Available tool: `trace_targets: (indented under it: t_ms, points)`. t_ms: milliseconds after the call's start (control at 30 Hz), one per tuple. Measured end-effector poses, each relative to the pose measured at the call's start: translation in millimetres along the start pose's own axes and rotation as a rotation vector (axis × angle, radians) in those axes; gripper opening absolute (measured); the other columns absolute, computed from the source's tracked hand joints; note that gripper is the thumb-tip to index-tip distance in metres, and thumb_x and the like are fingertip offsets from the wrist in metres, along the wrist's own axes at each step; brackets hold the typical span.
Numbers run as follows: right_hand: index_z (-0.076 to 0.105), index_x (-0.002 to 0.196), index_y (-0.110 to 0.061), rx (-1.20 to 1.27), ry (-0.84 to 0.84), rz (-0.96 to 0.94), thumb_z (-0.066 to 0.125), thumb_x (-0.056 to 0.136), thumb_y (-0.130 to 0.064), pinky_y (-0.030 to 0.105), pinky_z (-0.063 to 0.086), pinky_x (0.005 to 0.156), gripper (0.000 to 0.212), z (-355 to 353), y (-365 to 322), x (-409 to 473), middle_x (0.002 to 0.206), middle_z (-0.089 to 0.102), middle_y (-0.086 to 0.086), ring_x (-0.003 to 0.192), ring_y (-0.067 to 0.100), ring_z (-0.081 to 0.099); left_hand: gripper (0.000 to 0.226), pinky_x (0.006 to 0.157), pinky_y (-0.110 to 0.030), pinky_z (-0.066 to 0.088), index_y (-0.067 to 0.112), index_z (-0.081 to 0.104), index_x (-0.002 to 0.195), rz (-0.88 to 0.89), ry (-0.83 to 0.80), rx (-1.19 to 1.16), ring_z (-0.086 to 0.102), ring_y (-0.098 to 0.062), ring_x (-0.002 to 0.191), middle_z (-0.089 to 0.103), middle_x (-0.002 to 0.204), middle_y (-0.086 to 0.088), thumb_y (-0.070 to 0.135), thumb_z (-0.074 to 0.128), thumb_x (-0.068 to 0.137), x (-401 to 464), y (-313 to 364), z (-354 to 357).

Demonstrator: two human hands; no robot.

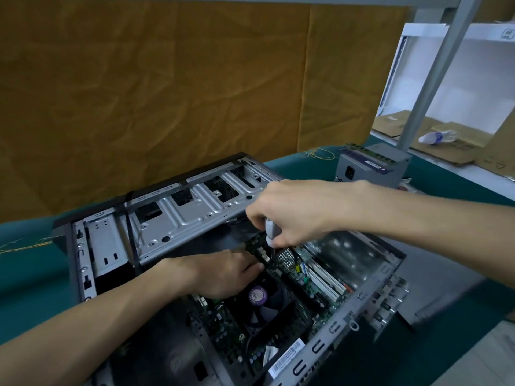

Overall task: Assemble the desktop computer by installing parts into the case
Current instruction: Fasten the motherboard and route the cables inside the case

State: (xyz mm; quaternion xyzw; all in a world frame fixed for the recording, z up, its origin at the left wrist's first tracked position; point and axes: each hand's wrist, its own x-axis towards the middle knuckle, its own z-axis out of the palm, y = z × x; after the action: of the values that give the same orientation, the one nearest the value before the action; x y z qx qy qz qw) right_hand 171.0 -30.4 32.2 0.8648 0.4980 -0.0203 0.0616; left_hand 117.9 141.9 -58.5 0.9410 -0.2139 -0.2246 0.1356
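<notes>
Case lies on its side on the green mat, open side up, board already seated in it. Right hand is curled round a grey-handled screwdriver, shaft pointing down at the board's far edge. Left hand rests on the board beside the fan, fingers reaching toward the tip; whether they pinch a screw or just steady the board I can't tell.

Handling, my read:
- Board is stiff but fragile: hold by edges or bare spots, never press on the fan or slots.
- Screw is tiny and slippery, likely to drop into the case.
- Case is rigid sheet steel, probably heavy enough to stay put; flanges look sharp.
- Screwdriver wants a vertical hold, light torque (a slip gouges traces).

Hidden or unclear:
- Driver tip and screw head sit behind the fingers.
- Case's near-left corner is dark and covered by the left forearm.
- PSU stands outside on the mat, a RAM stick on top, so neither is fitted yet.
- Whole frame is soft; board labels unreadable.
</notes>
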Motion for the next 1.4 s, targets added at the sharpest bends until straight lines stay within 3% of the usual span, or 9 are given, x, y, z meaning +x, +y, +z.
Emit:
trace_targets:
  t_ms: [100,267,533,767,900,1133,1200,1333,1400]
  points:
    - [0.068,0.094,-0.016,-0.099,0.006,0.012,0.078,0.083,-0.044,0.027,0.041,0.048,0.031,-4,0,2,0.082,0.061,0.001,0.077,0.025,0.063,0.046,0.08,-0.03,0.039,0.013,0.059,0.102,-0.013,-0.009,-0.004,0.056,-0.016,0.082,0.061,0.1,-0.003,0.047,0.027,0.11,0,0,-1]
    - [0.071,0.086,-0.014,0.059,0.063,0.12,0.08,0.083,-0.039,0.027,0.045,0.049,0.027,0,3,-4,0.063,0.052,-0.01,0.062,0.016,0.058,0.052,0.072,-0.025,0.033,0.005,0.058,0.099,-0.019,0.009,0.004,0.048,-0.007,0.064,0.054,0.081,0.002,0.045,0.027,0.11,-1,1,1]
    - [0.064,0.091,-0.02,0.036,-0.024,0.051,0.074,0.088,-0.036,0.021,0.027,0.046,0.02,-10,8,-14,0.07,0.048,-0.014,0.062,-0.003,0.043,0.052,0.079,-0.026,0.034,0.006,0.059,0.101,-0.014,0.006,0.003,0.053,-0.012,0.077,0.062,0.101,-0.005,0.045,0.026,0.11,-2,4,-2]
    - [0.063,0.08,-0.008,0.049,0.063,0.102,0.075,0.084,-0.038,0.029,0.041,0.045,0.033,-2,8,-15,0.058,0.052,0.001,0.057,0.021,0.056,0.049,0.073,-0.02,0.03,0.007,0.058,0.102,-0.011,0.007,0.014,0.05,-0.006,0.071,0.057,0.091,0.002,0.043,0.028,0.111,-1,5,-4]
    - [0.052,0.066,-0.008,0.041,0.082,0.114,0.076,0.085,-0.037,0.027,0.031,0.04,0.041,-2,7,-11,0.053,0.047,0.001,0.048,0.013,0.046,0.049,0.078,-0.022,0.033,0.006,0.059,0.104,-0.022,-0.005,0.008,0.056,-0.018,0.087,0.059,0.101,-0.003,0.043,0.027,0.111,-2,7,-3]
    - [0.06,0.065,-0.002,0.093,0.098,0.172,0.077,0.083,-0.035,0.017,0.025,0.029,0.041,3,5,-2,0.053,0.053,0.004,0.045,0.014,0.048,0.049,0.071,-0.025,0.033,0.01,0.058,0.097,-0.052,0.006,-0.008,0.05,-0.005,0.066,0.055,0.08,0.005,0.046,0.029,0.11,-3,4,-1]
    - [0.061,0.068,-0.011,0.1,0.07,0.179,0.077,0.084,-0.042,0.025,0.033,0.037,0.039,-1,5,-6,0.061,0.056,0.002,0.052,0.013,0.052,0.044,0.068,-0.028,0.039,0.014,0.059,0.098,-0.061,0.006,-0.015,0.054,-0.006,0.067,0.059,0.081,0.005,0.047,0.032,0.109,-7,4,-1]
    - [0.066,0.074,-0.023,0.305,0.228,0.263,0.076,0.086,-0.049,0.024,0.037,0.044,0.031,-22,22,-28,0.057,0.061,-0.005,0.052,0.007,0.057,0.03,0.09,-0.029,0.05,0.023,0.063,0.123,0.049,0.244,0.068,0.062,-0.008,0.101,0.066,0.117,0.009,0.041,0.046,0.106,-12,9,-12]
    - [0.072,0.077,-0.024,0.539,0.375,0.339,0.079,0.084,-0.047,0.017,0.037,0.04,0.026,-36,42,-47,0.057,0.067,-0.004,0.043,0.003,0.055,0.024,0.083,-0.021,0.051,0.024,0.069,0.119,0.122,0.448,-0.011,0.063,0.002,0.096,0.069,0.112,0.015,0.032,0.051,0.105,-13,15,-24]
